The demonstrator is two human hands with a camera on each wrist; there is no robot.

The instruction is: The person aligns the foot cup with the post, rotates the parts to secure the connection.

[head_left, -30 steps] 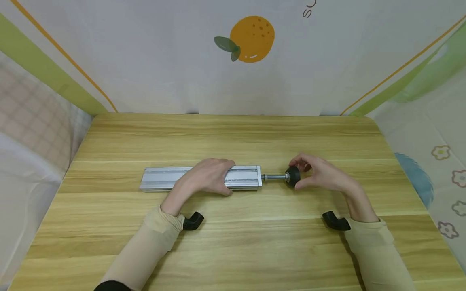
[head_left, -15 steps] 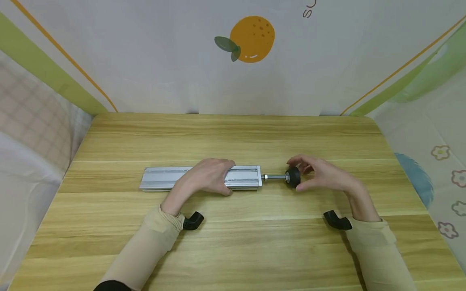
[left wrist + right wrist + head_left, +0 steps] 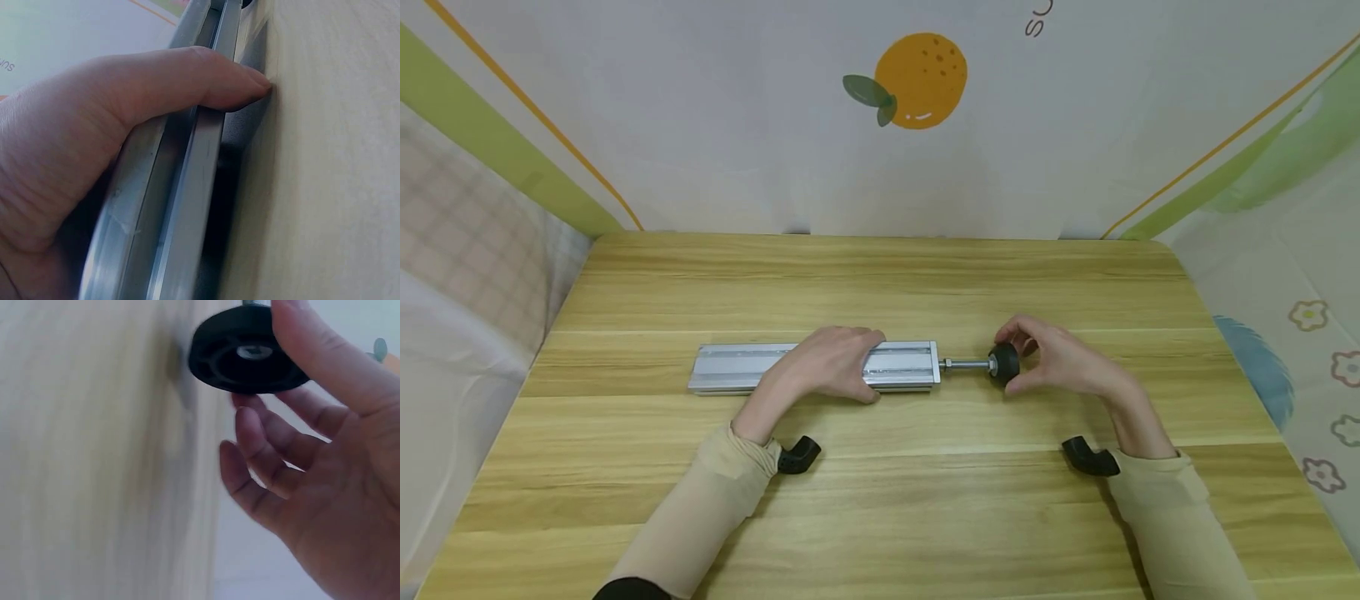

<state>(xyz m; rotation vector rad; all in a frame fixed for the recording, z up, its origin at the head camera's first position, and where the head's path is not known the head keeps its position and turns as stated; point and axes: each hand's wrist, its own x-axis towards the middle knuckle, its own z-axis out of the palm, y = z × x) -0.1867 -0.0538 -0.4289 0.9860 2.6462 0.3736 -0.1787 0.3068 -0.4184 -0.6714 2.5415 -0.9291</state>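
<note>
A silver aluminium profile [image 3: 901,363] lies lengthwise on the wooden table. My left hand [image 3: 827,360] grips it across its top near the middle, thumb on the near side; in the left wrist view the thumb [image 3: 206,81] crosses the grooved side and its tip is at the tabletop. From the profile's right end a threaded rod [image 3: 970,365] with a nut sticks out, ending in a black levelling foot [image 3: 1004,365]. My right hand [image 3: 1060,358] pinches the foot's rim between thumb and fingers. The foot's ribbed underside [image 3: 225,362] faces the right wrist camera, the other fingers loosely curled below.
The wooden table [image 3: 880,517] ends in a straight back edge against a white curtain [image 3: 715,125] printed with an orange. Black curved pieces [image 3: 799,456] stick out from both sleeve cuffs. More printed cloth hangs at the left and right sides.
My right hand's fingers and thumb shift slightly around the black foot's rim, loosening and closing on it again. The left hand and the profile stay in place.
</note>
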